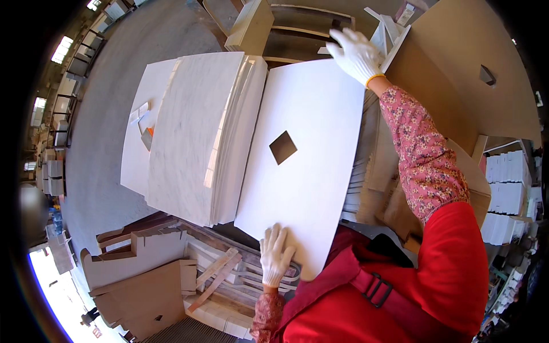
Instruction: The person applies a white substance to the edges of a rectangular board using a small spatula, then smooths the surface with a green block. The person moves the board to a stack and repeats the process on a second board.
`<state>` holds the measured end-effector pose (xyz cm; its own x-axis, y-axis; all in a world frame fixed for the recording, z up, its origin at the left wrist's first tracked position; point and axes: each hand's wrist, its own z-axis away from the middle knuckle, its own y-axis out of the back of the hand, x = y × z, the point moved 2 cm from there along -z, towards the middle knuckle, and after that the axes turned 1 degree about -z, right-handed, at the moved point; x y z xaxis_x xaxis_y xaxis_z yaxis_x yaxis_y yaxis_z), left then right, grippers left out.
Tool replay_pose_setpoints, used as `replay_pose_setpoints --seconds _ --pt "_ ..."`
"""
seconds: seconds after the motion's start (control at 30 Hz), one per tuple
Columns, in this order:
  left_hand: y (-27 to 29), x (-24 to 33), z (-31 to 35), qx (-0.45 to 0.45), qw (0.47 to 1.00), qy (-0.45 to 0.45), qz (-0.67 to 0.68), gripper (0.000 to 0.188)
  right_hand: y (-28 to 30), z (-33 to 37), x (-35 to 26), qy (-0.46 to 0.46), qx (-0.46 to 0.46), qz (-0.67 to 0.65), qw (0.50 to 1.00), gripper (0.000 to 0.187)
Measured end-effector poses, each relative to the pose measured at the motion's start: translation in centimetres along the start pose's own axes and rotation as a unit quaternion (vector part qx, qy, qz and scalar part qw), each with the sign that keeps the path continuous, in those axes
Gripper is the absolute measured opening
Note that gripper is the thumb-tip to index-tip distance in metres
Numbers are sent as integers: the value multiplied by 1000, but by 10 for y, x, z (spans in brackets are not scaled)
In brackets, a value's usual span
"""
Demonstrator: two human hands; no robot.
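A white rectangular board [314, 120] with a diamond-shaped hole through its middle lies in front of me. My left hand [275, 257], in a white knit glove, rests on the near left edge of this board with its fingers stretched out. My right hand [355, 56], gloved the same way with a yellow cuff trim, is over the far right corner. Its fingers are spread and slightly blurred; I cannot tell whether it touches the board. Left of the board lies a stack of grey-veined, marble-like slabs [194, 131].
A scraper-like tool with an orange part [147, 137] lies on another white panel [132, 166] at the left. Brown cardboard sheets [486, 51] lean at the right. Wooden pallets and torn cardboard [143, 297] are at the lower left. White boxes [506, 197] are stacked far right.
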<state>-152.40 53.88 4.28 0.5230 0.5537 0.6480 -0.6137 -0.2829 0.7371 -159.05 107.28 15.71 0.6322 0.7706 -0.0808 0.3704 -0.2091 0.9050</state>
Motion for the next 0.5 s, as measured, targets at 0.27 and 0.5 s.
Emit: replay_pose_setpoints --seconds 0.27,0.5 --pt "-130 2 -12 79 980 43 -175 82 -133 120 33 -155 -426 51 890 76" --pt "-178 14 -15 145 971 68 -176 93 -218 173 64 -247 -313 49 916 83"
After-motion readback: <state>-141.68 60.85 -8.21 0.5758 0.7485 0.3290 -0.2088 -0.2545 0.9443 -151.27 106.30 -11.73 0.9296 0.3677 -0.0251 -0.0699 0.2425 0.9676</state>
